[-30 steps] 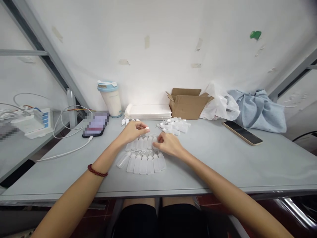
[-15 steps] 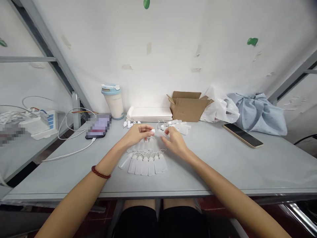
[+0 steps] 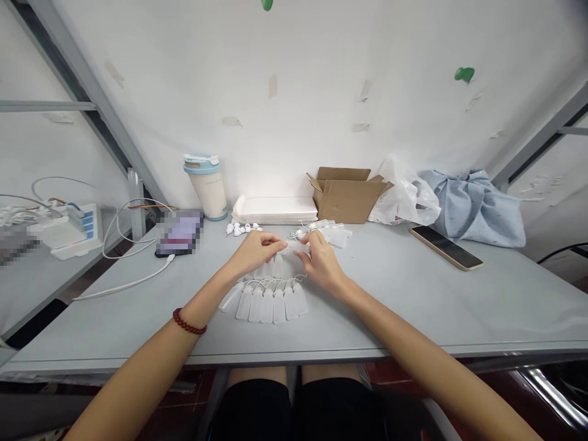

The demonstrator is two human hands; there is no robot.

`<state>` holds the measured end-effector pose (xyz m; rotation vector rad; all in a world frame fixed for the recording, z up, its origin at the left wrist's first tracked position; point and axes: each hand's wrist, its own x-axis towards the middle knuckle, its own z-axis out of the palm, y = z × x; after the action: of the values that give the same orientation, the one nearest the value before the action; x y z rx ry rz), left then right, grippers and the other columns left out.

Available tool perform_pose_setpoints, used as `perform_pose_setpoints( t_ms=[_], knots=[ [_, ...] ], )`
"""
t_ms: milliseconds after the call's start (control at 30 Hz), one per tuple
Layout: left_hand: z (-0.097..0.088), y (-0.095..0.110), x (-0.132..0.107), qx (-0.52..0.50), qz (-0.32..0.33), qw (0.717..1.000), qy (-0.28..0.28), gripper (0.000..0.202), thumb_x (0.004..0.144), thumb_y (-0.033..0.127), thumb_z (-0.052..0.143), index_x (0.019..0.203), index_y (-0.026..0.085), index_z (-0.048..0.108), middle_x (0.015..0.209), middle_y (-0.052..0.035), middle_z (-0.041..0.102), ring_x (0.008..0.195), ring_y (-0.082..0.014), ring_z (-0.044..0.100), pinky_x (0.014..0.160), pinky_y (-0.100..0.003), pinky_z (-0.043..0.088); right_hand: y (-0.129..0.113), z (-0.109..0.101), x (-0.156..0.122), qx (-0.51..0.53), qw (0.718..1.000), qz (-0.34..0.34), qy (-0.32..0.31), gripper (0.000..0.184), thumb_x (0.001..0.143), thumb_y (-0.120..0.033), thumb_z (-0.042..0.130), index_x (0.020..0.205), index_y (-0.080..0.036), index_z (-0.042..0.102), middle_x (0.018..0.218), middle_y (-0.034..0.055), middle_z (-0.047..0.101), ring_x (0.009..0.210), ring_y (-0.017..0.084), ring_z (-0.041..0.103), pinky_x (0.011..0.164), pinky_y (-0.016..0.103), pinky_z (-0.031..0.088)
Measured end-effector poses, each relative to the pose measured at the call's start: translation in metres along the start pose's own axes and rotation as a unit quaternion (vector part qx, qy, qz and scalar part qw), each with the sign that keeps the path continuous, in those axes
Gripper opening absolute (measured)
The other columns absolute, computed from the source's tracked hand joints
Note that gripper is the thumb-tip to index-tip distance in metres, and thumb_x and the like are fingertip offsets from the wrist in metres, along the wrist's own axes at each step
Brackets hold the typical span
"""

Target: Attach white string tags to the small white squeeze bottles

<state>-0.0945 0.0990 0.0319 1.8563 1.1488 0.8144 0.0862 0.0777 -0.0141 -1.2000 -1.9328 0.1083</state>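
Note:
Over the middle of the desk, my left hand point(image 3: 255, 252) is closed in a pinch, thumb against forefinger. The small white cap seen in it earlier is now mostly hidden by the fingertips. Facing it a short gap away, my right hand point(image 3: 324, 262) has its thumb and fingers bent around a translucent plastic piece, only partly visible. Below the hands lies a row of flat translucent plastic tubes point(image 3: 267, 304) with white tops and thin string loops. A second row point(image 3: 275, 267) is partly covered by my left hand. More tubes point(image 3: 337, 236) lie behind my right hand.
Loose white caps point(image 3: 239, 229) sit behind my left hand. Along the wall stand a tumbler point(image 3: 209, 190), a white stack point(image 3: 275, 210), a cardboard box point(image 3: 346, 199), a plastic bag point(image 3: 404, 196) and a blue cloth bag point(image 3: 480, 208). Phones point(image 3: 445, 247) lie at both sides, the left one cabled.
The white cap at my left fingertips has become mostly hidden. My right hand's fingers have shifted slightly, and the whole view has moved a little.

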Motion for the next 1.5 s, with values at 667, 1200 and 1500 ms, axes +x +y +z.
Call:
perform_pose_setpoints(
  t_ms=[667,1200,1500],
  knots=[
    [0.002,-0.008,0.002,0.119,0.196,0.972,0.059,0.020,0.082,0.029,0.055,0.087,0.017,0.069,0.085,-0.0054,0.069,0.074,-0.0152,0.059,0.057,-0.023,0.043,0.009,-0.007,0.006,0.000,0.995,-0.100,0.012,0.012,0.086,-0.013,0.044,0.098,-0.017,0.048,0.095,0.0121,0.057,0.082,0.020,0.056,0.069,0.032,0.047],
    [-0.003,0.003,-0.002,0.099,0.156,0.982,0.029,0.022,0.081,0.038,0.058,0.087,0.021,0.071,0.088,-0.0045,0.070,0.081,-0.0183,0.055,0.069,-0.028,0.042,-0.008,-0.018,0.011,0.163,0.979,0.102,-0.070,0.035,0.092,-0.033,0.034,0.065,-0.018,0.050,0.059,-0.0004,0.052,0.053,0.011,0.046,0.054,0.024,0.035],
    [-0.006,-0.002,0.002,-0.024,0.027,0.999,-0.035,0.041,0.081,0.051,0.052,0.067,0.014,0.065,0.068,-0.0034,0.063,0.065,-0.0142,0.053,0.061,-0.025,0.039,-0.017,-0.019,0.011,0.145,0.987,0.059,-0.031,0.021,0.090,-0.024,0.038,0.085,-0.016,0.056,0.074,0.0043,0.060,0.066,0.014,0.055,0.062,0.025,0.040]
  ],
)
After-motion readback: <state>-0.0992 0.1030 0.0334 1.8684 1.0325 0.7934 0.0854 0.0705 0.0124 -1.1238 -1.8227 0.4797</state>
